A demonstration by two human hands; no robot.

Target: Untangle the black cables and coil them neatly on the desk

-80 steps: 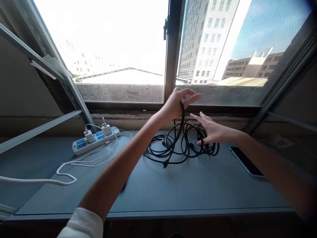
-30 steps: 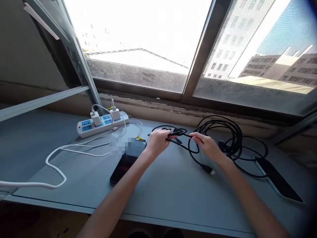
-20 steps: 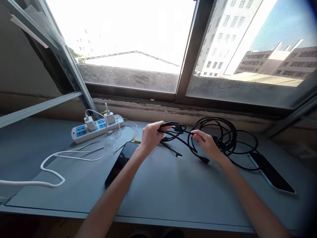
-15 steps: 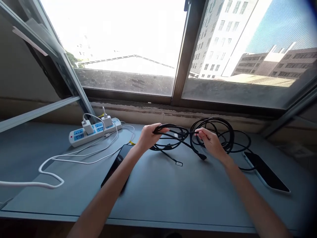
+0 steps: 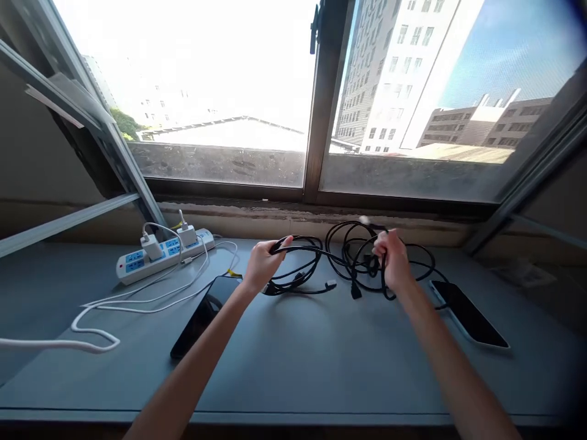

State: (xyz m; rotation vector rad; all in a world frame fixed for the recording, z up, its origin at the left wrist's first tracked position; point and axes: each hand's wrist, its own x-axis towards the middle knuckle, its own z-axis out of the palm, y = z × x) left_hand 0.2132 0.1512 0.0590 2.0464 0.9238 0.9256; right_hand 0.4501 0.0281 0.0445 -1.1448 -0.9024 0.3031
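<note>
My left hand [image 5: 265,264] is closed around the top of a looped black cable [image 5: 316,260], whose coils hang beside it just over the desk. On the right, my right hand [image 5: 392,260] grips a stretch of black cable in its closed fingers. A short end with a pale, blurred tip [image 5: 365,220] sticks out above that hand. Behind it lies a larger black coil [image 5: 342,235], and the strands cross so that I cannot tell which belongs to which. A black plug [image 5: 356,289] dangles between my hands, and another cable end [image 5: 331,285] points right below the left coil.
A white power strip [image 5: 128,276] with two white chargers sits at the back left, trailing white cables [image 5: 96,333]. One dark phone [image 5: 202,318] lies by my left forearm, another phone [image 5: 472,315] at the right. Behind the desk [image 5: 312,366] stands a window [image 5: 316,122].
My right hand has risen and pulled away from my left hand, drawing a cable end up with it. My left hand still holds its coil. The view has shifted slightly.
</note>
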